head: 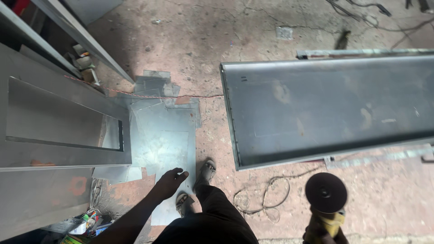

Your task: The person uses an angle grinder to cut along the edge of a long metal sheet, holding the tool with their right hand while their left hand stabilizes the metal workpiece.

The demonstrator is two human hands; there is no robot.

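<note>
An angle grinder [326, 203] with a dark, flat, round disc and a yellow body is held upright at the lower right; the right hand [323, 234] is seen only at the frame's bottom edge, its grip closed around the grinder's body. The left hand [171, 181] hangs free over the floor with the fingers loosely curled, nothing being held, just above a pile of thin, dull grey sheet-metal offcuts [162, 131] that are laid overlapping, with straight-cut edges and square corners. Two sandalled feet [204, 171] are planted at the right edge of that pile.

A long, shallow steel tray [325, 108] with folded-up rims is set on the floor at the right; its inner face is smooth, dark grey and marked with pale smudges, and nothing is seen lying in it. At the left a second folded steel panel [58, 122] with a rectangular recessed opening is seen, its surface matt and slightly reflective. A thin reddish string [181, 96] is stretched between the two.

The concrete floor [203, 40] is rough, reddish-brown and cracked. A dark cable [262, 199] is looped loosely beside the tray's near corner. A strip of bare floor is left between the offcuts and the tray's end rim.
</note>
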